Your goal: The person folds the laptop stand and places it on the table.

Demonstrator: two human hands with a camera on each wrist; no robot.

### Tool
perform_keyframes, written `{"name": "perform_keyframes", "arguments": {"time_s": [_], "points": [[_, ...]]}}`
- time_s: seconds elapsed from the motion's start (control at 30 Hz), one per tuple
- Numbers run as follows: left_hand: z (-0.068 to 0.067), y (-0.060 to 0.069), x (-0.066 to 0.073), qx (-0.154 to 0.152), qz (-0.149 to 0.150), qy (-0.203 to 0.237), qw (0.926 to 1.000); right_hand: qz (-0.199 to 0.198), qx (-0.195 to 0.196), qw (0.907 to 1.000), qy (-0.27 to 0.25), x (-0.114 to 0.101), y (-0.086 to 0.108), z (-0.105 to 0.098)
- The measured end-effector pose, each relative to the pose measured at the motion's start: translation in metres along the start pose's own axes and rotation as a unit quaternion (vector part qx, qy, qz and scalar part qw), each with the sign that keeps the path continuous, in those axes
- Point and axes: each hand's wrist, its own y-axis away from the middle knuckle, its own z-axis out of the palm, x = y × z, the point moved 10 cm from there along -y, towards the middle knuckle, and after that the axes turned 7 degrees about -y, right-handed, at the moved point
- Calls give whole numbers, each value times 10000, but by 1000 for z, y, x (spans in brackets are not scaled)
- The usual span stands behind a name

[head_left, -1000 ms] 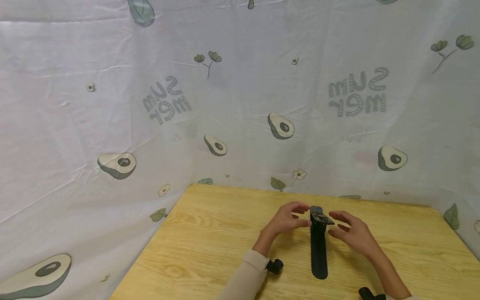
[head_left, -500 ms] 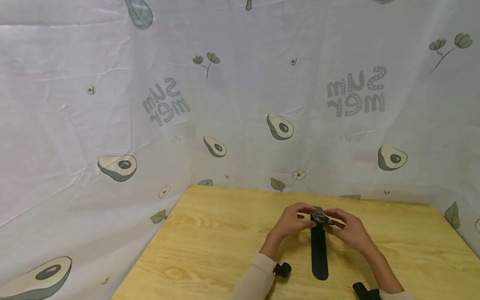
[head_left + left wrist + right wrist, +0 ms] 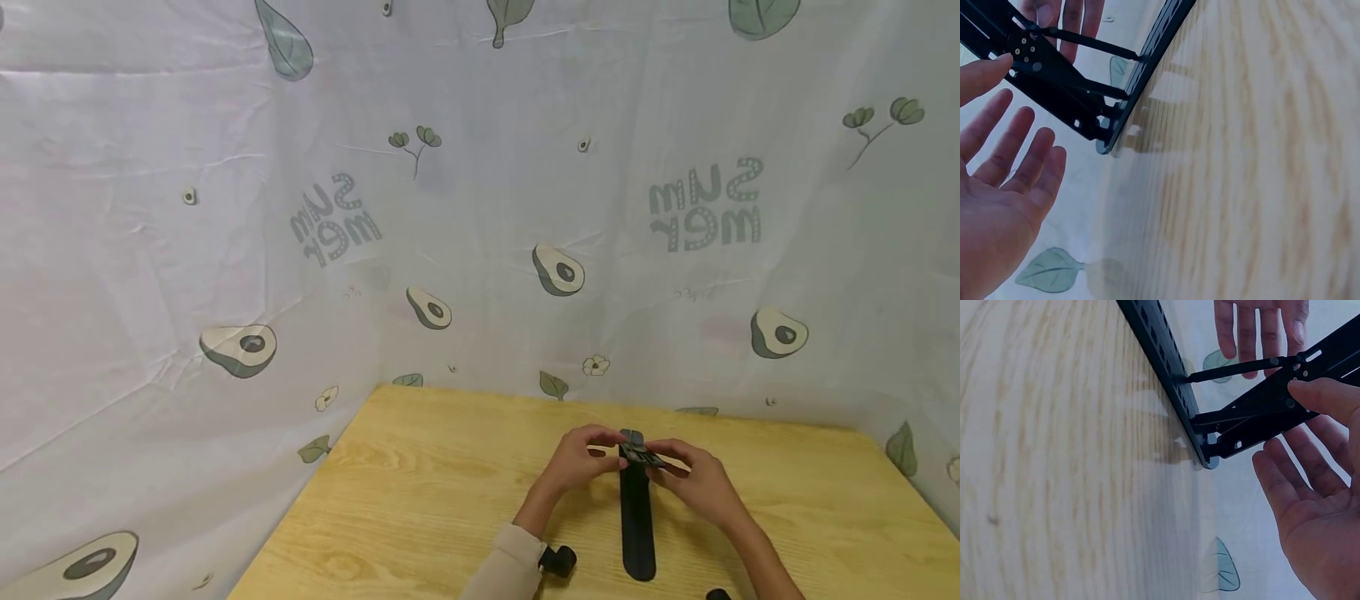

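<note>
A black folding metal stand (image 3: 637, 525) lies with its long, flat, rounded base on the wooden table. Its hinged upper part (image 3: 641, 454) is raised at the far end. On its left side, my left hand (image 3: 576, 460) holds this upper part between thumb and fingers. My right hand (image 3: 701, 483) grips the opposite side, its thumb on the metal and some fingers behind in the right wrist view. Both wrist views show slim linking arms (image 3: 1235, 367) joining the slotted base (image 3: 1154, 62) to the upper part. Parts of the fingertips are hidden behind the metal.
The wood-grain table (image 3: 420, 500) ends at a pale cloth backdrop (image 3: 480, 208) printed with avocados and leaves, behind and to the left. A black wrist device (image 3: 558, 561) sits at my left cuff.
Both hands have closed in from either side and now hold the stand's upper part, which lies slightly flatter. The head view has tilted up a little.
</note>
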Motion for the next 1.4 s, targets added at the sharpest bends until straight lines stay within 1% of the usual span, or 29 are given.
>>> {"name": "perform_keyframes", "arguments": {"time_s": [0.13, 0.27, 0.37, 0.5, 0.6, 0.9, 1.17, 1.4], "points": [[9, 6, -4, -64, -132, 90, 9999, 127, 14, 9999, -74, 8, 8, 4], [13, 7, -3, -5, -195, 97, 9998, 10, 139, 9999, -89, 8, 10, 2], [12, 5, -1, 71, -203, 96, 9997, -68, 265, 9996, -83, 7, 9, -2], [12, 2, 3, 132, -179, 118, 9997, -133, 289, 9994, -97, 7, 7, -4], [13, 3, 4, 185, -167, 106, 9996, -148, 291, 9994, -146, 8, 7, -3], [14, 5, 0, 248, -192, 113, 9994, -219, 351, 9991, -15, 9, 7, -1], [10, 2, 2, 393, -102, 171, 9990, -382, 379, 9985, 120, -1, 4, -1], [7, -2, 2, 448, -232, 74, 9987, -469, 387, 9981, 24, -6, 1, -4]]}}
